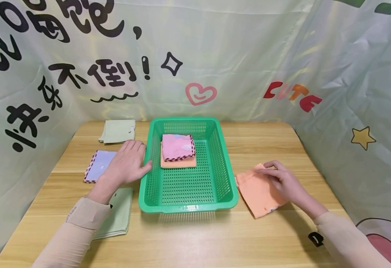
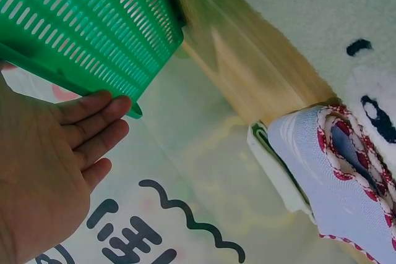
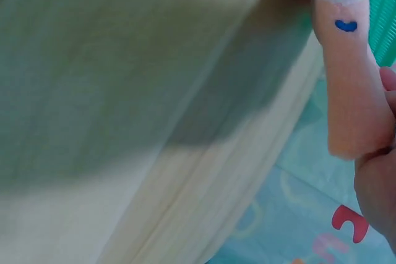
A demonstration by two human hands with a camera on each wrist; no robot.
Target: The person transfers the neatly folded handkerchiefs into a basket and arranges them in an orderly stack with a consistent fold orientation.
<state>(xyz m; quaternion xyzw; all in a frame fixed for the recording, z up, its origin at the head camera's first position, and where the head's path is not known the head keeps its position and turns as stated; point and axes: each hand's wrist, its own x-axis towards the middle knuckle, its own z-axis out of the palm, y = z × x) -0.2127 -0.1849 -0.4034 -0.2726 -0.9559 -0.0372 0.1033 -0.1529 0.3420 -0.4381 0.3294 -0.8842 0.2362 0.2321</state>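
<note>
The green plastic basket (image 1: 229,167) stands mid-table, holding a folded pink towel (image 1: 176,146) with a checked edge on top of an orange one (image 1: 178,163). At the basket's left rim lies my left hand (image 1: 128,162), fingers straight; its fingertips meet the rim in the left wrist view. My right hand (image 1: 282,180) pinches a folded orange towel (image 1: 257,191) by its upper right part, just right of the basket. That towel is tilted, its lower corner toward me. In the right wrist view its pale end carries blue marks (image 3: 346,26).
Left of the basket lie a pale green folded towel (image 1: 119,131) at the back, a lavender one (image 1: 99,163) with a checked edge, and another pale green one (image 1: 118,212), partly under my left forearm. A printed cloth backdrop (image 1: 242,67) encloses the wooden table (image 1: 195,242).
</note>
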